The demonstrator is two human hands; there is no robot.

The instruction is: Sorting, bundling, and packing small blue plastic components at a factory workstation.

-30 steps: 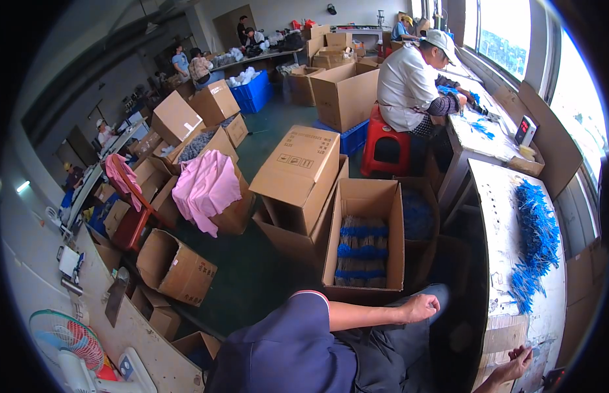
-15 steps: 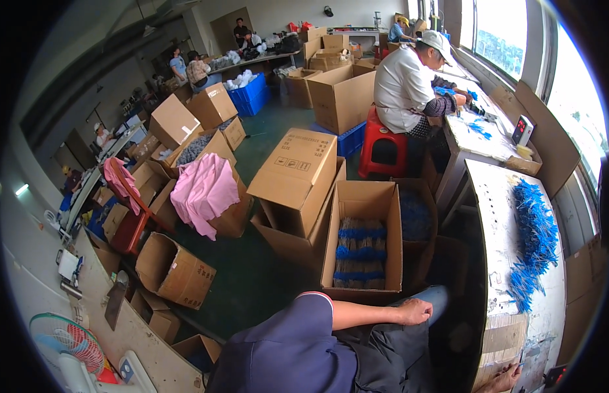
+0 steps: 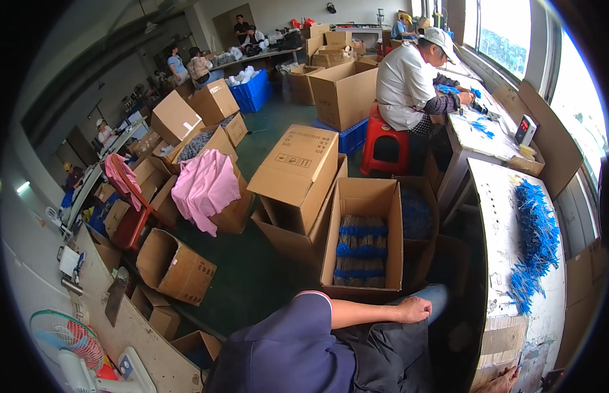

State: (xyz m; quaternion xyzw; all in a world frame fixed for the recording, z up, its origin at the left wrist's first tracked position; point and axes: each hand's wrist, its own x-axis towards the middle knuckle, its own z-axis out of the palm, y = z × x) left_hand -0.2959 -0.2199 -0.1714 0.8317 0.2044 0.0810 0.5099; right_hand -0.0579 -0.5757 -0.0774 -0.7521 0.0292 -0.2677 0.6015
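My left hand point(image 3: 414, 310) rests on my knee, its fingers curled into a loose fist with nothing seen in them. At the lower right edge, my right hand point(image 3: 503, 380) lies on the white worktable point(image 3: 498, 242), fingers extended and partly cut off by the frame. Beside it is a flat piece of cardboard point(image 3: 502, 340) with a brown strip across it. Beyond that, a long pile of thin blue-tipped strands point(image 3: 537, 229) spreads along the table. An open carton point(image 3: 329, 262) past my knee holds rows of bundled strands with blue bands.
A closed-top carton point(image 3: 298, 157) stands left of the open one. Ahead, a co-worker point(image 3: 403, 85) sits on a red stool point(image 3: 385, 141) at another table with blue strands. Pink cloth point(image 3: 206, 190) drapes over a box. A fan point(image 3: 69, 340) stands at the lower left.
The view has shifted very slightly. The co-worker's hands have moved a little at their table; both my hands stay where they were.
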